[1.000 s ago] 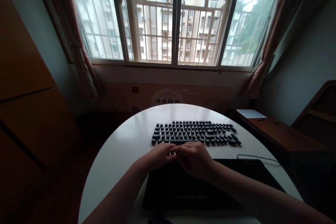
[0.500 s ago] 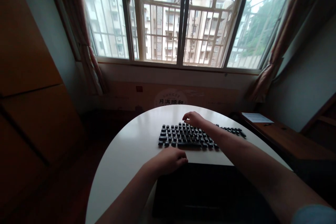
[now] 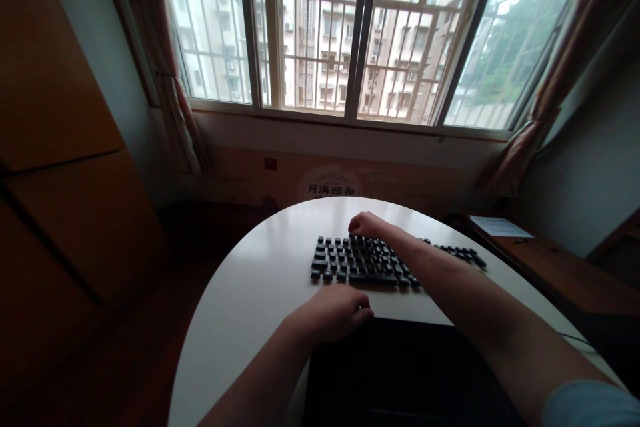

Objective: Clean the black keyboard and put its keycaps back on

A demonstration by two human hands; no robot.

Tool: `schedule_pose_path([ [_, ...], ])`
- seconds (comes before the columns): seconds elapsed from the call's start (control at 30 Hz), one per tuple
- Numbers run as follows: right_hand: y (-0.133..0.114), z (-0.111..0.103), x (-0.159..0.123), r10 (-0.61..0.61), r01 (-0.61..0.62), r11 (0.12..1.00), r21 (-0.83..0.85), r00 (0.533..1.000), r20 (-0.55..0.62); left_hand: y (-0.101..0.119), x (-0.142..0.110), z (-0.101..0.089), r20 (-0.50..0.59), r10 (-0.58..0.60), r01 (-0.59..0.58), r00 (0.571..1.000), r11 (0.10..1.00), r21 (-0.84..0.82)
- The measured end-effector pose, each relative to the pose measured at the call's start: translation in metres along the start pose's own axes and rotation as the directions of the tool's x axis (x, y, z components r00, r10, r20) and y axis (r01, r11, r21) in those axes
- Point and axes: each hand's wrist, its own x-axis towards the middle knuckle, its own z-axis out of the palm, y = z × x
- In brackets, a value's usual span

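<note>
Black keyboard keys [image 3: 373,277] lie in rows on a white round table [image 3: 240,293], with pale surface showing between them. My right hand [image 3: 367,224] reaches across to the far row, fingers bent and drawn together at its left part; whatever is between the fingertips is hidden. The right forearm covers part of the keys. My left hand [image 3: 340,310] rests in front of the near row, its fingers curled inward and its palm hidden. It lies by the far left corner of a dark flat object [image 3: 400,373], whose kind I cannot make out.
A window [image 3: 350,47] with bars stands beyond the table, between curtains [image 3: 175,107]. On the right, a brown wooden surface [image 3: 555,273] carries a paper sheet [image 3: 501,226]. An orange-brown cabinet [image 3: 60,200] is at the left.
My right hand's fingers have drawn closer together at the far row of keys. The left hand stays in front of the near row. The whole view has shifted slightly.
</note>
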Motion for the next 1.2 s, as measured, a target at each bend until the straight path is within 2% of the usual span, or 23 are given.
schedule_pose_path([
  [0.1,-0.008,-0.004,-0.005,0.014,-0.013,1.0,0.01,0.995,-0.1,-0.001,0.001,0.001,-0.011,0.014,-0.014,1.0,1.0,-0.004],
  [0.2,-0.019,-0.018,-0.021,0.021,-0.012,0.999,0.039,0.974,-0.226,-0.004,0.0,0.0,-0.01,0.005,-0.005,1.0,0.998,-0.055],
  [0.3,-0.036,-0.036,-0.058,-0.008,0.038,0.995,0.09,0.951,-0.31,-0.006,-0.003,-0.005,-0.015,-0.057,0.055,0.998,0.992,-0.113],
  [0.37,-0.05,-0.047,-0.094,-0.07,0.134,0.976,0.17,0.938,-0.339,-0.008,-0.005,-0.009,-0.002,-0.096,0.095,0.995,0.987,-0.127],
  [0.43,-0.066,-0.054,-0.134,-0.119,0.205,0.948,0.244,0.939,-0.324,-0.01,-0.006,-0.013,-0.002,-0.103,0.102,0.995,0.986,-0.131],
  [0.53,-0.088,-0.056,-0.184,-0.139,0.197,0.939,0.282,0.967,-0.212,-0.012,-0.007,-0.014,-0.03,-0.094,0.089,0.995,0.988,-0.126],
  [0.6,-0.098,-0.052,-0.203,-0.129,0.166,0.947,0.277,0.981,-0.144,-0.012,-0.007,-0.013,-0.034,-0.082,0.077,0.996,0.989,-0.126],
  [0.7,-0.104,-0.043,-0.211,-0.115,0.126,0.962,0.241,0.991,-0.062,-0.014,-0.006,-0.01,-0.035,-0.069,0.064,0.997,0.991,-0.121],
  [0.87,-0.103,-0.036,-0.205,-0.132,0.123,0.969,0.215,0.991,0.029,-0.018,-0.006,-0.009,-0.047,-0.067,0.061,0.997,0.991,-0.117],
  [1.2,-0.101,-0.029,-0.205,-0.186,0.174,0.96,0.221,0.982,0.032,-0.017,-0.004,-0.008,-0.04,-0.061,0.056,0.997,0.992,-0.114],
])
